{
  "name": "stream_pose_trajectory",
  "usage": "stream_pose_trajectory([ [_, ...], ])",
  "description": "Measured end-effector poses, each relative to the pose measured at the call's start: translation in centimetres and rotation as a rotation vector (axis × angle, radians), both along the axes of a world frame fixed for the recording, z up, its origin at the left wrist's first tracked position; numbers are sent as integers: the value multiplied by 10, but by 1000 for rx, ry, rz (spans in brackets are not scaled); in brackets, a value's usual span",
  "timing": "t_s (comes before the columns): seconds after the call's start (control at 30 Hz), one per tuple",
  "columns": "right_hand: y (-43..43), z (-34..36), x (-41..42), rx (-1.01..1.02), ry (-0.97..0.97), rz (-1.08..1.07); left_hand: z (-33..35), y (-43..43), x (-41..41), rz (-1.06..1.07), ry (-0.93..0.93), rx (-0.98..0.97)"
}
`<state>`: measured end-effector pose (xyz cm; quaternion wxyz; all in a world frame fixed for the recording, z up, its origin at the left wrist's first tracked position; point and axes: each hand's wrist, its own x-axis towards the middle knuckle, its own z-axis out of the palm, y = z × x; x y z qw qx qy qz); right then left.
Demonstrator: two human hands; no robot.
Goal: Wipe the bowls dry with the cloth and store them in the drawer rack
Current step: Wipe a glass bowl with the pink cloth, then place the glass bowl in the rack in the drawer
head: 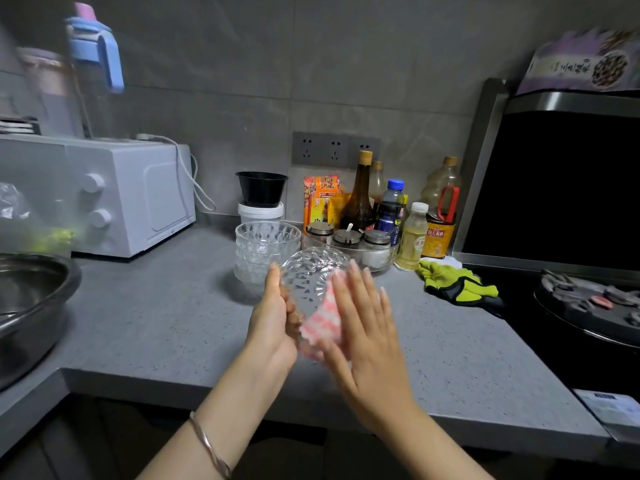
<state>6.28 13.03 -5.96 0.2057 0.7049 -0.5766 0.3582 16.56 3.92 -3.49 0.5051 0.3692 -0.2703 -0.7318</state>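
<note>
Left hand [273, 320] gripped the cut-glass bowl [308, 275] by its side, tilted, in the air over the grey countertop [156, 317]. Right hand [363, 327], fingers straight, pressed the checked cloth [320, 323] against it. Risk: wet glass slipping from the one-hand grip, or knocking the stacked bowls [265, 247] just behind. Bare counter lay left of the hands, front edge close beneath. Drawer rack not visible.

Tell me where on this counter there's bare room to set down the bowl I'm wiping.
The widest bare patch of counter lies front left, bordered by the microwave, the stack of bowls and the metal basin. A smaller strip lies front right, before the gloves and beside the stove. The back is crowded with bottles and jars.
</note>
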Motion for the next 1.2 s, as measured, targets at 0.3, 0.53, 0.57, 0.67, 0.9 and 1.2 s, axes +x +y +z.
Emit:
stream_pose_trajectory([
  [0.3, -23, 36, -5, 23, -279, -42, -8, 11, -7, -149, -194, -249],
  [0.53, -40, 23, -52, 233, -667, 31, -25, 13, 1, -111, -234, -229],
  [0.57, -41, 14, -59, 232, -673, -12, -23, 14, 4, -81, -252, -246],
  [0.67, -39, -20, -82, 346, -416, -217, -19, 13, 12, -20, -258, -281],
  [0.9, -14, -18, -87, 583, -1002, 45, -24, 17, 6, 11, -262, -293],
  [1.2, 76, 46, -142, 695, -984, 348, -5, 71, -64, -564, -258, -509],
])
